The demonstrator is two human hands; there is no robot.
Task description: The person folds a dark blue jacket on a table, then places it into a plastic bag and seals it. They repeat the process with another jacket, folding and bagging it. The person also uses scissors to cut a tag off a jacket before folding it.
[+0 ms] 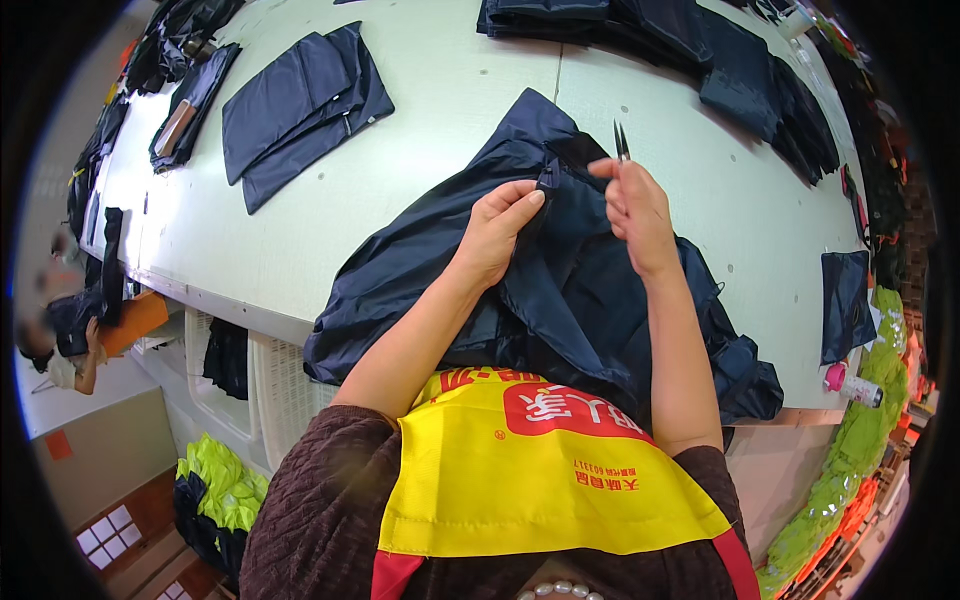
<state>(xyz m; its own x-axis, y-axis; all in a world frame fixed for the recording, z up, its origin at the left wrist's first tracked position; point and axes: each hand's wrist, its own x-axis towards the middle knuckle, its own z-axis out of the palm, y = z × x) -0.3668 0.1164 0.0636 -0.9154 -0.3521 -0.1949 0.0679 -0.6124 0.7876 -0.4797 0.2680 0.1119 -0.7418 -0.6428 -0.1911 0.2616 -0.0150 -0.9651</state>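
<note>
Pinching a navy garment (560, 290) at the counter's (300, 230) near edge, both hands grip it (right hand (636, 212) also clasps thread snips (621, 141), left hand (497, 232) only cloth).

Garment (560, 290): dark navy, crumpled, lay on the pale table edge before you, its upper part pinched up.
Snips (621, 141): small, blades pointed upward.

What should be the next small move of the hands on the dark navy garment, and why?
Probably the right hand should tip the small thread snips down toward the seam edge that the left hand pinches on the dark navy fabric garment. The blades point up, away from the cloth, while both hands hold the same fold taut.
</note>
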